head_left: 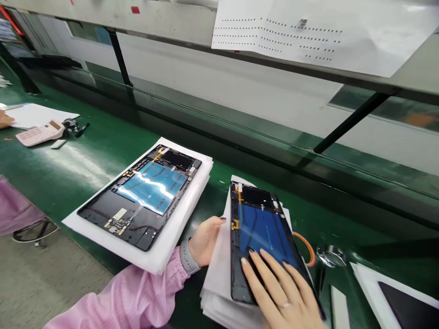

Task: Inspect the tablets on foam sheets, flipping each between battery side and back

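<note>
My right hand (281, 290) lies with fingers spread over the lower part of an uncovered tablet back (236, 269), across its blue battery area (264, 228). A thin ring is on one finger. That tablet rests on a stack of white sheets (217, 278). At the stack's left edge is my left hand (205, 240), thumb stretched out towards the tablet and other fingers hidden. A grey watch band (188, 257) circles the left wrist. Further left, a second opened tablet (103, 205) shows a shiny blue battery, circuit board and wires, lying on another white stack (178, 233).
On the green bench (109, 155) are tape rolls (310, 256) and a dark screen on white sheets (408, 297). A pink calculator (39, 134) and another person's hand (5, 119) are far left. Overhead runs a shelf with a printed paper (308, 32) and dark struts (350, 121).
</note>
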